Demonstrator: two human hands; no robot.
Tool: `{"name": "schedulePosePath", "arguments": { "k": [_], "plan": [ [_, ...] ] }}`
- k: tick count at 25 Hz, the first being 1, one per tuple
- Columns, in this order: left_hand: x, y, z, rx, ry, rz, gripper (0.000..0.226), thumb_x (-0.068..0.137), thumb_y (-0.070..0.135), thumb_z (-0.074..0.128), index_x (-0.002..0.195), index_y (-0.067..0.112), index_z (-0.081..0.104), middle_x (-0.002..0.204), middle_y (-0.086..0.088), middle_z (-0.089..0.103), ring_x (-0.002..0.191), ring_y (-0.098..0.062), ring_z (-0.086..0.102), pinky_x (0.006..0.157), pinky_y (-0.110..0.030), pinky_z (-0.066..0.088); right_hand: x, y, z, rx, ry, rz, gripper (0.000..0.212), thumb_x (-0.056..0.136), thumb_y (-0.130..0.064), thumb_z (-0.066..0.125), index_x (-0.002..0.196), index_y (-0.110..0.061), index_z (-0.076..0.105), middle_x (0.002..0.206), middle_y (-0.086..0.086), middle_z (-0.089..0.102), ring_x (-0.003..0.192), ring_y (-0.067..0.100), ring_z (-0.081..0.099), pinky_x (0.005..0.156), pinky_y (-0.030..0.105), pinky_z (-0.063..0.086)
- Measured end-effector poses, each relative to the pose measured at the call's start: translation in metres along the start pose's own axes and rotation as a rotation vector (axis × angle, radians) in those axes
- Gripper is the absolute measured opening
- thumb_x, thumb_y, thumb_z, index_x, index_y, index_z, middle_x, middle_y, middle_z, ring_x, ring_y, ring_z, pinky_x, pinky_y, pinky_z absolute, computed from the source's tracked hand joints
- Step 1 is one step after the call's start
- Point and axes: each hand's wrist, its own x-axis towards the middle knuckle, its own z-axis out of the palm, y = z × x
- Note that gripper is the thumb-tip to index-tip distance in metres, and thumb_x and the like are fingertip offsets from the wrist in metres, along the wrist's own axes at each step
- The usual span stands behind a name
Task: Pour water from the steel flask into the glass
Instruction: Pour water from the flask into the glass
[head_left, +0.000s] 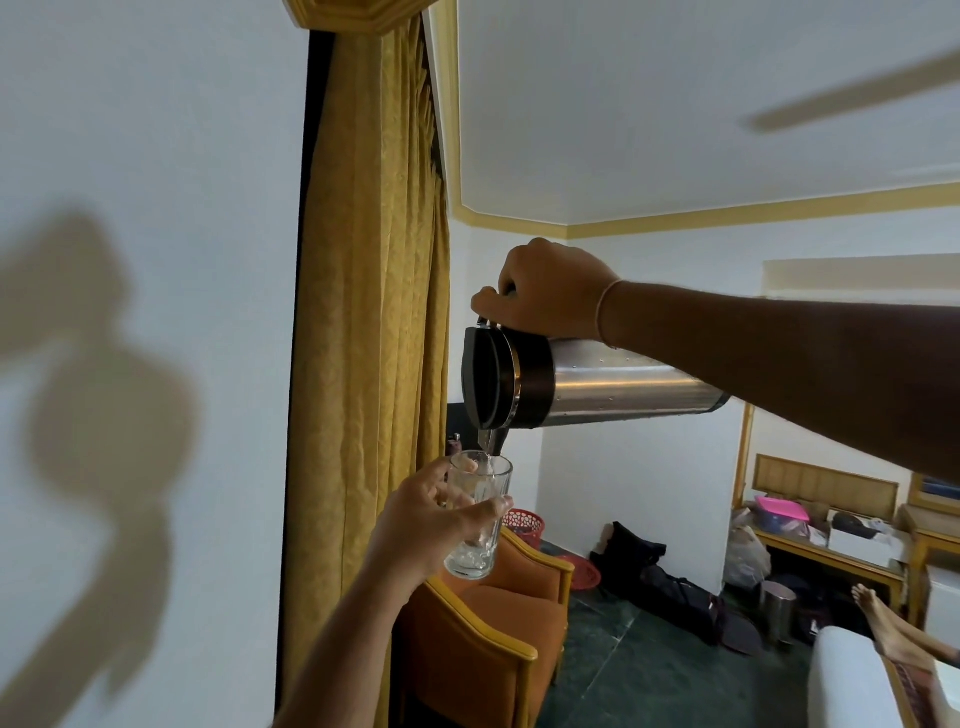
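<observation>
**A:** What occupies the middle of the room?

**B:** The right hand (550, 288), fingers curled tight around the handle at the top of the steel flask (592, 384), holds the flask tipped nearly level, its black lid to the left. A thin stream of water (488, 452) falls from the spout into the glass (475, 519) just below. The left hand (436, 525) wraps the glass from the left, thumb across its near side and fingers behind. The glass is held in the air, nearly upright, with only a little water at its bottom.

**A:** And the surface beneath them?

**B:** None sits under the glass. Below it stands an orange armchair (483, 618) with a yellow wooden frame, on a dark green tiled floor (623, 670).

**A:** The walls?

**B:** A white wall (156, 156) at near left carries the shadow (98, 395) of the arms and flask. A gold curtain (369, 312) hangs to its right. The white ceiling (675, 104) has a yellow border.

**A:** Far side?

**B:** A red basket (524, 524) behind the chair, a black bag (670, 587) on the floor, and at far right a wooden surface (831, 556) loaded with boxes and a pink lid (782, 508). A small steel bin (777, 610) stands near it. Bare feet (878, 613) of another person rest at lower right.
</observation>
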Motion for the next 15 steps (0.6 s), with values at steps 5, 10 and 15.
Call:
{"name": "schedulePosePath", "arguments": {
  "k": [5, 10, 15],
  "plan": [
    [-0.001, -0.008, 0.003, -0.018, -0.034, -0.003, 0.067, 0.071, 0.072, 0.087, 0.128, 0.041, 0.068, 0.104, 0.009, 0.085, 0.095, -0.005, 0.081, 0.076, -0.026, 0.056, 0.000, -0.001, -0.003, 0.009, 0.033, 0.007, 0.056, 0.076, -0.064, 0.038, 0.043, -0.019, 0.039, 0.038, -0.007, 0.032, 0.037, 0.013, 0.033, 0.047, 0.024, 0.031],
    [-0.006, -0.012, 0.006, -0.020, -0.058, -0.010, 0.057, 0.075, 0.066, 0.090, 0.123, 0.045, 0.069, 0.105, 0.011, 0.082, 0.100, 0.001, 0.075, 0.071, -0.021, 0.050, -0.001, -0.004, -0.002, 0.029, 0.026, -0.018, 0.057, 0.076, -0.063, 0.038, 0.041, -0.018, 0.041, 0.037, -0.007, 0.032, 0.038, 0.014, 0.034, 0.048, 0.026, 0.038],
    [-0.013, -0.011, 0.007, -0.006, -0.075, -0.025, 0.060, 0.070, 0.071, 0.089, 0.121, 0.048, 0.068, 0.108, 0.014, 0.082, 0.094, 0.005, 0.076, 0.065, -0.010, 0.049, -0.002, -0.005, 0.001, 0.021, 0.027, -0.039, 0.058, 0.077, -0.063, 0.038, 0.041, -0.017, 0.044, 0.036, -0.007, 0.034, 0.036, 0.013, 0.035, 0.047, 0.025, 0.038]
  ]
}}
